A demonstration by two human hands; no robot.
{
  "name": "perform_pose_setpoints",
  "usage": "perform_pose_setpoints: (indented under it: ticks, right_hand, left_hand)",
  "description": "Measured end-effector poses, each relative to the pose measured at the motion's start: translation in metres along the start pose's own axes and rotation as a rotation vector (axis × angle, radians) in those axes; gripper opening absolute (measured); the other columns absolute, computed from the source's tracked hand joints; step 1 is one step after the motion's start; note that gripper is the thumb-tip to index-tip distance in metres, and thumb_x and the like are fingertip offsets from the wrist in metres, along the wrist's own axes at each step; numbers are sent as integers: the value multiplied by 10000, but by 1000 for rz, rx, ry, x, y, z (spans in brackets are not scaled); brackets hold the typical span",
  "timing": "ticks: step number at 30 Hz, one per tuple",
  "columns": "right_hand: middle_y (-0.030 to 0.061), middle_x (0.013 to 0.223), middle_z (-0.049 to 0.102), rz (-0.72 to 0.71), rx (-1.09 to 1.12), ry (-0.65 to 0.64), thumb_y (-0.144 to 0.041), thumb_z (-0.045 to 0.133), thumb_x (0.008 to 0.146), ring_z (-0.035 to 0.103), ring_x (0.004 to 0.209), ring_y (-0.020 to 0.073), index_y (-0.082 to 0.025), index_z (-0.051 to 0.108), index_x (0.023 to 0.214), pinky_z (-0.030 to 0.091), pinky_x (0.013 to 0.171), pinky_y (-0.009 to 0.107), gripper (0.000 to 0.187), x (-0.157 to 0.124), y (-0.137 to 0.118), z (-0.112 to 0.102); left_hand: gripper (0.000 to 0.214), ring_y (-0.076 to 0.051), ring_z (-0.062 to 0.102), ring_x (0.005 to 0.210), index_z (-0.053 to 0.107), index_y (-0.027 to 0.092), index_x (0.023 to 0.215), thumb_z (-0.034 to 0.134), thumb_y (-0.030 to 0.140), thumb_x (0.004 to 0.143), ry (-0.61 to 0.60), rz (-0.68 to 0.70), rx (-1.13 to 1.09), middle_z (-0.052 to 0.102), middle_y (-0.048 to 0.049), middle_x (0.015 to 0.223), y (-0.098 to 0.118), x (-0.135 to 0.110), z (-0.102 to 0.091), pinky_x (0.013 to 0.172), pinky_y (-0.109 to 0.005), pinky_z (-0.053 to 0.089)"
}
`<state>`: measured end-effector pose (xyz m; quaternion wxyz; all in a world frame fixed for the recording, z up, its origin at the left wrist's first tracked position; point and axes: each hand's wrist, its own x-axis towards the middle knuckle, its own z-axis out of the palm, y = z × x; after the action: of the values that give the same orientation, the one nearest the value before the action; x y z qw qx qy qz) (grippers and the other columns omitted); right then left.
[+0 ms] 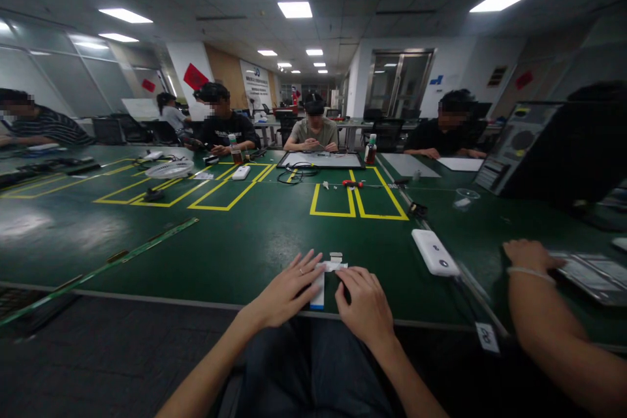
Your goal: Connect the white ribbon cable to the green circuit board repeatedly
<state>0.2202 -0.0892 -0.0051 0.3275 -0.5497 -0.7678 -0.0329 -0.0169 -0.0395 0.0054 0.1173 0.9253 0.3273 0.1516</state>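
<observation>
From the head camera, the person sits at the near edge of a green table. The left hand lies open, fingers stretched out flat, their tips pressing on a small white card. The card lies on the table between the two hands, its blue end pointing at the table's edge. The right hand is just beside it, its fingers bent down onto the card's far end. Whether they pinch it I cannot tell, since the fingertips are hidden. A little white tab lies just beyond the card. Further right lies a white device. A co-worker's hand rests on a flat panel. Yellow tape boxes mark the middle of the table.
</observation>
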Motion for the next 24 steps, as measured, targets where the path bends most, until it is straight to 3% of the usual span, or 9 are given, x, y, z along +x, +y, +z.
perform_pose_setpoints:
  ticks: [2,5,10,13,15,18,24]
  right_hand:
    - [69,1235,733,1,-8,-5,-159,542,953,603,1176,253,-211,714,1214,456,1001,394,318,0,0,0]
    - [78,1244,731,3,-16,-5,-166,538,958,601,1175,257,-213,718,1219,458,992,390,321,0,0,0]
    - [81,1254,730,2,-20,-14,-169,530,964,604,1175,257,-217,723,1226,462,987,388,329,0,0,0]
    - [80,1254,731,1,-29,-22,-165,531,961,606,1172,255,-215,721,1231,467,982,387,333,0,0,-1]
    - [78,1254,731,1,-23,-21,-163,532,961,606,1170,254,-212,719,1233,468,983,390,334,0,0,0]
    - [77,1256,729,4,-9,-11,-164,527,965,605,1173,255,-213,715,1237,467,986,395,335,0,1,0]
    - [73,1232,738,4,-32,-4,-156,542,950,615,1153,254,-222,724,1208,468,975,401,322,0,0,1]
  left_hand:
    - [552,-234,96,1616,286,323,1644,287,457,1108,34,-133,77,212,-17,1722,-28,-12,-5,1309,-537,116]
    - [618,-300,114,1611,356,228,1626,279,517,1085,96,-414,269,257,-89,1707,-88,-45,-19,1285,-592,113]
    - [711,-431,200,1572,404,68,1585,286,505,1037,153,-1026,567,289,-214,1679,-193,-144,-65,1200,-658,261]
    - [783,-428,398,1490,506,17,1473,233,596,1022,157,-1334,623,472,-250,1572,-234,-202,-93,1115,-586,417]
    - [758,-409,504,1416,578,31,1377,234,602,1016,145,-1374,636,584,-232,1474,-250,-226,-105,1057,-534,481]
    - [714,-389,557,1366,604,54,1335,247,584,1017,123,-1345,645,636,-208,1416,-260,-241,-111,1015,-499,510]
    - [665,-367,568,1351,607,64,1374,284,512,1002,103,-1215,609,657,-180,1406,-259,-225,-102,1049,-495,484]
